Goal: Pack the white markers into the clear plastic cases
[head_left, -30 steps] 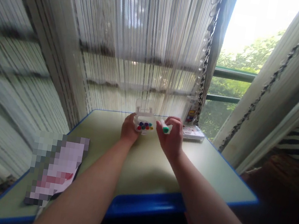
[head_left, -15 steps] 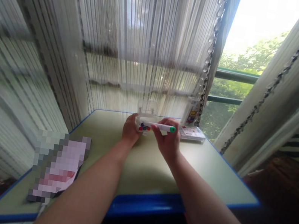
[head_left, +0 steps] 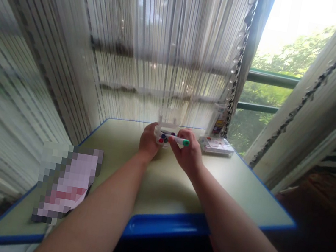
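My left hand (head_left: 149, 142) is closed around the left side of a small clear plastic case (head_left: 168, 124) above the far part of the table. Inside the case, several markers show their coloured ends, red, dark blue and dark green among them. Between the fingers of my right hand (head_left: 190, 152) is a white marker with a green end (head_left: 181, 141). The green end points right, and the other end reaches the opening of the case. How far in it sits is hard to make out. The raised see-through lid stands behind the markers.
A flat clear box (head_left: 216, 146) lies at the table's back right, with a tall clear container (head_left: 216, 121) behind it. On the left lies a blurred-out flat pink object (head_left: 73, 183). The table (head_left: 234, 193) has a blue rim; string curtains (head_left: 155, 46) hang behind it.
My right hand has brought the green-ended marker left, so more of it overlaps the case. My left hand still holds the case. The whole view has shifted slightly.
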Available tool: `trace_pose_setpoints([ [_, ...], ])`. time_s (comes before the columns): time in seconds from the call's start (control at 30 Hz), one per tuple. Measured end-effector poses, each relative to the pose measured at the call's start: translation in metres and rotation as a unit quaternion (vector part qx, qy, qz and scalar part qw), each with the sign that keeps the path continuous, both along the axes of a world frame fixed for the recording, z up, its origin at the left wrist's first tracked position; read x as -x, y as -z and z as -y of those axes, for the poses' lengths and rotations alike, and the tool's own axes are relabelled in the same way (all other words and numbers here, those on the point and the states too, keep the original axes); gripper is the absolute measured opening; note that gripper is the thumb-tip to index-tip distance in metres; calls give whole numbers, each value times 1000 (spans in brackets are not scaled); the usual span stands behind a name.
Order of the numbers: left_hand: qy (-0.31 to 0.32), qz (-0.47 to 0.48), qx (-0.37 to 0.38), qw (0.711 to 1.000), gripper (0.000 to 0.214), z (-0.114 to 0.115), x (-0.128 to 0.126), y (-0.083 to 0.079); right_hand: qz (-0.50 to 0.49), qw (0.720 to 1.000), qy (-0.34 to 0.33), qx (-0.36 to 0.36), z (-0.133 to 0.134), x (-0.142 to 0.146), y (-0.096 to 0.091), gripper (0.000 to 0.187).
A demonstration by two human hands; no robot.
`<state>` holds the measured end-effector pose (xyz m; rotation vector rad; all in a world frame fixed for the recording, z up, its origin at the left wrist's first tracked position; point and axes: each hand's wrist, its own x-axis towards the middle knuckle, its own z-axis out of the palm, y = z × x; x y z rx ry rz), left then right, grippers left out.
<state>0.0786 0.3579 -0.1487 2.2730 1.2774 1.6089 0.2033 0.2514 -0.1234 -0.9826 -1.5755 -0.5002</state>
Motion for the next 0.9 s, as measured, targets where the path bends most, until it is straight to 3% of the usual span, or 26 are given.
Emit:
trace_pose_setpoints([
  [0.2, 38, 2, -4, 999, 43, -5, 0, 6, 25, 995, -6, 92, -9, -2, 7, 13],
  [0.4, 43, 2, 9, 999, 42, -4, 1, 4, 24, 991, 23, 130, -12, -4, 8, 19],
  [0.67, 37, 9, 12, 999, 49, -6, 0, 6, -29, 991, 14, 128, -7, -5, 4, 18],
  [0.9, 34, 14, 8, 999, 42, -3, 1, 5, -113, 984, 5, 140, -7, -3, 2, 25],
])
